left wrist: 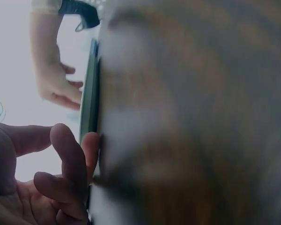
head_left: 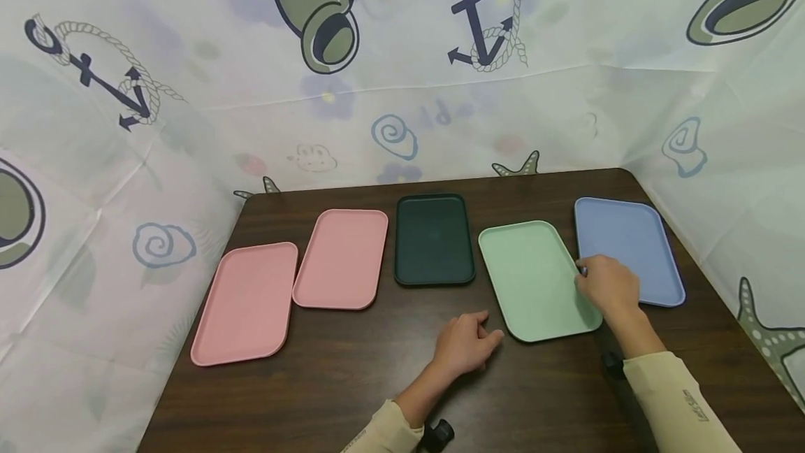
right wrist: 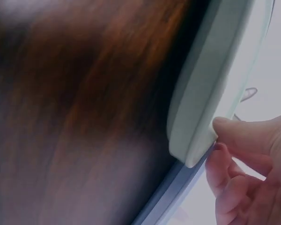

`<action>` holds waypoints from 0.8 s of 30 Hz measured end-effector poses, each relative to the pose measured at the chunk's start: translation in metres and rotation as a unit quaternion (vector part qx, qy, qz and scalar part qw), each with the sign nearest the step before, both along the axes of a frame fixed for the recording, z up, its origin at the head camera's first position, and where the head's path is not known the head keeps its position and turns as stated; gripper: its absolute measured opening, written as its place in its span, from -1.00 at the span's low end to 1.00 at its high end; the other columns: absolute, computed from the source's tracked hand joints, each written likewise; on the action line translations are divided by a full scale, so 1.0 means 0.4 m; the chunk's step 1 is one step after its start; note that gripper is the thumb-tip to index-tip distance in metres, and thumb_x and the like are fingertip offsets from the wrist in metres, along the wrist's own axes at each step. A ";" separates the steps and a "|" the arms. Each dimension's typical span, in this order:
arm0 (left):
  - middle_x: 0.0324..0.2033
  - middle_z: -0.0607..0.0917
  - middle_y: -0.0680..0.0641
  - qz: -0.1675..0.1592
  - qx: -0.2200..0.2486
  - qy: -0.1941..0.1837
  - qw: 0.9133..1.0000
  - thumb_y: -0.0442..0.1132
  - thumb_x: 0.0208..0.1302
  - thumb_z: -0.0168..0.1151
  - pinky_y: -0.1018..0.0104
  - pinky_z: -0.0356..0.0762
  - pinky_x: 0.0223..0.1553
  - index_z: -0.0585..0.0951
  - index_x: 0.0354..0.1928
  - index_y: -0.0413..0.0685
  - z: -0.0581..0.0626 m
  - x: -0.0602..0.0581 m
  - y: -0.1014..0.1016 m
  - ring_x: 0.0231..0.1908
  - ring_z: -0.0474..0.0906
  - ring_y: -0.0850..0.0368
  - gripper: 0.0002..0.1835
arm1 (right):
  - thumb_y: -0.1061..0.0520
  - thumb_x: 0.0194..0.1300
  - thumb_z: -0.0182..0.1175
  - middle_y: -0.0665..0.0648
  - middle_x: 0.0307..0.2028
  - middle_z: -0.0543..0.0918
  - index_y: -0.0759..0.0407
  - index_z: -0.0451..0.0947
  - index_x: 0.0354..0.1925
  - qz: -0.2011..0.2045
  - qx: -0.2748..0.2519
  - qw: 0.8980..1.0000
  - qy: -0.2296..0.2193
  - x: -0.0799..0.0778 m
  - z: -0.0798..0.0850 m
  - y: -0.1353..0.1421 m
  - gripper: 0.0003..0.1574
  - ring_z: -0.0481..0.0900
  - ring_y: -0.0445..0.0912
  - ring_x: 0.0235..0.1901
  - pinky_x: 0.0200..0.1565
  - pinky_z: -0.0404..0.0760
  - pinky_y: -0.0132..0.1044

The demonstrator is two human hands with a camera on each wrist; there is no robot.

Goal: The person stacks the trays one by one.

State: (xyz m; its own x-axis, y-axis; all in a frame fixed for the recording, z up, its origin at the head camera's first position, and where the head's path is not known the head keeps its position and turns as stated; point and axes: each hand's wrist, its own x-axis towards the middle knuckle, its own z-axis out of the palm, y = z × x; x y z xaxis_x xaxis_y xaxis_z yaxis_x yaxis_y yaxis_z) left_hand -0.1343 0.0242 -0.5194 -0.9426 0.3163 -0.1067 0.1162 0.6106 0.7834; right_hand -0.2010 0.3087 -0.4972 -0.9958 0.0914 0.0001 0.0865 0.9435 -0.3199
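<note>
A light green tray (head_left: 541,278) lies at a slant on the dark wooden table. My right hand (head_left: 606,289) is at its right edge and pinches the rim, with the thumb (right wrist: 232,130) against the tray side in the right wrist view. The blue tray (head_left: 635,250) lies just beyond, partly hidden by that hand. My left hand (head_left: 464,344) hovers low over the wood near the green tray's lower left corner, its fingers loosely bent with nothing between them. In the left wrist view its fingers (left wrist: 68,154) overlap the edge of the tray.
A dark green tray (head_left: 434,240) lies left of the light green one. Two pink trays (head_left: 342,257) are further left, the outer one nearer the front. The wooden table (head_left: 352,383) ends against patterned cloth (head_left: 402,89) at the back and sides.
</note>
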 end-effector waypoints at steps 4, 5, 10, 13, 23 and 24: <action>-0.83 0.53 0.28 -0.009 0.019 0.000 1.000 -0.05 0.27 0.20 0.52 0.41 -0.46 0.51 0.21 -0.19 -0.010 0.006 0.021 -0.86 0.41 0.40 -0.47 | 0.16 0.21 0.16 0.44 -0.06 0.60 0.31 0.60 0.02 0.000 0.006 1.000 -0.011 -0.006 0.005 -0.011 -0.58 0.58 0.31 -0.25 -0.44 0.49 0.10; -0.81 0.55 0.27 -0.012 0.026 -0.002 1.000 -0.05 0.27 0.20 0.52 0.42 -0.46 0.51 0.21 -0.20 -0.011 0.006 0.024 -0.86 0.41 0.40 -0.47 | 0.15 0.21 0.16 0.44 -0.07 0.60 0.30 0.60 0.01 0.000 0.007 1.000 -0.015 -0.008 0.005 -0.013 -0.58 0.57 0.30 -0.25 -0.44 0.49 0.10; -0.64 0.67 0.19 -0.022 0.048 -0.022 0.998 -0.04 0.26 0.19 0.51 0.45 -0.37 0.50 0.23 -0.16 -0.012 0.003 0.036 -0.84 0.44 0.38 -0.46 | 0.14 0.21 0.12 0.38 -0.26 0.63 0.29 0.63 -0.15 0.000 0.004 0.999 -0.045 -0.019 0.007 -0.028 -0.69 0.56 0.19 -0.41 -0.53 0.45 -0.01; -0.61 0.69 0.16 -0.016 0.056 -0.032 0.998 -0.05 0.25 0.18 0.49 0.46 -0.27 0.51 0.22 -0.12 -0.013 -0.002 0.039 -0.82 0.46 0.38 -0.47 | 0.15 0.21 0.08 0.33 -0.39 0.60 0.28 0.60 -0.29 -0.007 -0.002 0.998 -0.067 -0.023 0.011 -0.036 -0.76 0.51 0.14 -0.48 -0.57 0.40 -0.06; -0.45 0.68 0.20 0.013 0.077 -0.035 0.996 -0.02 0.26 0.19 0.36 0.49 -0.20 0.54 0.12 -0.15 -0.024 -0.007 0.012 -0.73 0.50 0.36 -0.53 | 0.27 0.15 -0.05 0.09 -0.62 0.40 0.16 0.44 -0.58 -0.013 -0.042 0.995 -0.092 0.008 0.042 -0.046 -0.78 0.28 -0.07 -0.60 -0.64 0.23 -0.26; -0.44 0.67 0.19 0.015 0.080 -0.034 0.996 -0.01 0.27 0.19 0.34 0.49 -0.20 0.55 0.11 -0.14 -0.025 -0.007 0.007 -0.72 0.50 0.35 -0.54 | 0.26 0.14 -0.06 0.07 -0.63 0.36 0.14 0.40 -0.60 -0.013 -0.049 0.994 -0.099 0.015 0.048 -0.044 -0.79 0.25 -0.08 -0.61 -0.63 0.21 -0.27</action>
